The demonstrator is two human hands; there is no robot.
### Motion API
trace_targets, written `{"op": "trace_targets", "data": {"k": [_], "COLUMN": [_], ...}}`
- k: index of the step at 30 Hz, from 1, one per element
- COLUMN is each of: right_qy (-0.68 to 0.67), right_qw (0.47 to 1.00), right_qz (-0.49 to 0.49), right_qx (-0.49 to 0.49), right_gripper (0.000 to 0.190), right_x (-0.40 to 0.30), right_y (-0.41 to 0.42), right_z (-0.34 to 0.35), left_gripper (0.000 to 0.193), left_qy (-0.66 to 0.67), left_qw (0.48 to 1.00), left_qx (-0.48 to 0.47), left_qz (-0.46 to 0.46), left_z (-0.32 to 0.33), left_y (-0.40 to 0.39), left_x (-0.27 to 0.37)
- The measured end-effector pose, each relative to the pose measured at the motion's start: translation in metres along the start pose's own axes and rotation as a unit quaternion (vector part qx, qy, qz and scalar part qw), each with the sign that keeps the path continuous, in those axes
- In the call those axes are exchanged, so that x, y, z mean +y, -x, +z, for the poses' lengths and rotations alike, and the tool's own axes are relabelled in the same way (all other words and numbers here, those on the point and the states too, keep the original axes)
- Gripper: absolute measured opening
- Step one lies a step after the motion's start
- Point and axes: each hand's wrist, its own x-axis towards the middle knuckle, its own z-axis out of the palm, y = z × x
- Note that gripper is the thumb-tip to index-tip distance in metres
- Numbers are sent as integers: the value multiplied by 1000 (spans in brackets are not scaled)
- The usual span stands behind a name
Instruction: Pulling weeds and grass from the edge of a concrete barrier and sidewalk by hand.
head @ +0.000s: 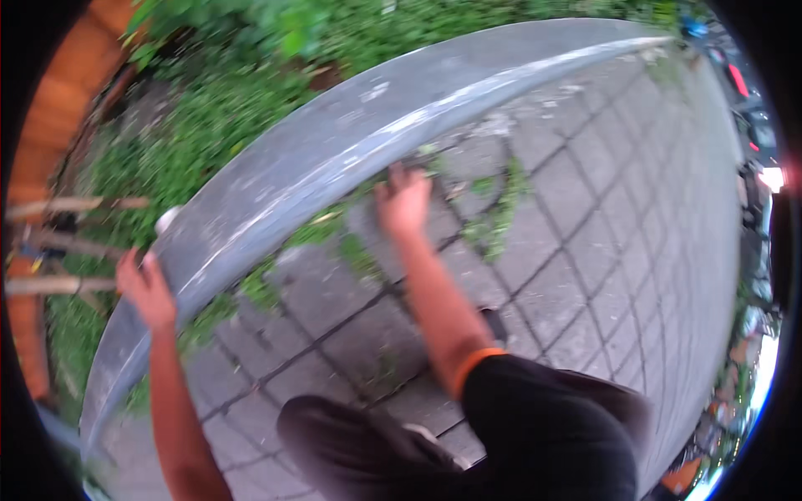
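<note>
A low grey concrete kerb wall (338,144) arcs across the view, its painted edge worn white in places. My left hand (147,285) rests on the top of that wall at the left, fingers apart, with nothing visible in it. Close to the foot of the wall is my right hand (404,197), fingers pointing towards the seam with the paving. It is blurred, and whether anything lies between the fingertips cannot be made out. Green weeds (313,228) grow along the seam. To the right of my right hand, more weeds (498,219) lie or grow on the paving.
Square grey paving slabs (376,332) stretch away to the right. Behind the wall is a bed of leafy plants (207,131), with wooden poles (69,285) and an orange structure (69,100) at far left. A small white object (166,219) touches the wall's back edge. Vehicles (761,134) stand at far right.
</note>
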Motion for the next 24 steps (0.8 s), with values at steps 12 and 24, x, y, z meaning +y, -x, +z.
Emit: {"op": "trace_targets", "data": {"k": [12,24], "right_qy": [-54,-190], "right_qw": [984,953], "right_qz": [-129,38], "right_qx": [-106,-235], "right_gripper": [8,15], "right_x": [20,-72], "right_y": [-6,51], "right_z": [32,39], "left_gripper": [40,40], "left_qy": [31,-11], "left_qw": [999,999], "left_qx": [9,30], "left_qz": [6,8], "left_z": [-12,-8], "left_y": [-1,-2], "left_x": [-14,-24]}}
